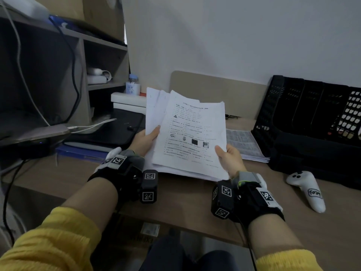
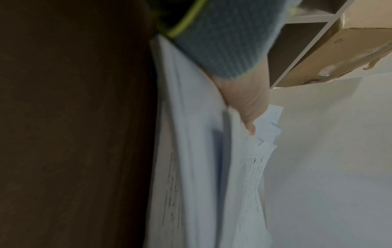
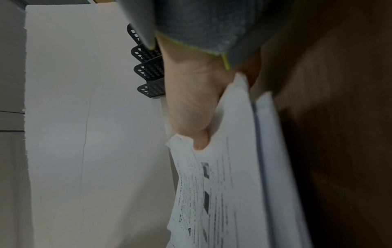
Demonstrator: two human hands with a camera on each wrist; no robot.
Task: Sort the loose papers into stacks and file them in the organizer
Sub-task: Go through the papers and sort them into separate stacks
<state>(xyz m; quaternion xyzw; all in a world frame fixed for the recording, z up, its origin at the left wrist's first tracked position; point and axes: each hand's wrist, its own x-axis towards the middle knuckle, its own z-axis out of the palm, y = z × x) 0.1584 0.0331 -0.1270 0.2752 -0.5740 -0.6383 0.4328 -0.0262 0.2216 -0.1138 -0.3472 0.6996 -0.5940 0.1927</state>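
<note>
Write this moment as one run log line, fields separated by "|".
left hand grips paper bundle | right hand grips same bundle | second stack on desk | organizer unfilled

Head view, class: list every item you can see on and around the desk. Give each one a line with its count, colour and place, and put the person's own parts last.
Held papers: one uneven sheaf, white, printed, raised over the desk.
Paper stack: one, white, flat on the desk beside the organizer.
Organizer: one, black, perforated, right rear of the desk.
Controller: one, white, front of the organizer.
Desk: one, brown wood.
Bottle: one, clear with blue cap, by the shelf.
Shelf unit: one, pale wood, left.
Cables: several, black and white, left.
Sleeves: two, yellow.
Left hand: grips the sheaf's left edge.
Right hand: grips its lower right corner.
</note>
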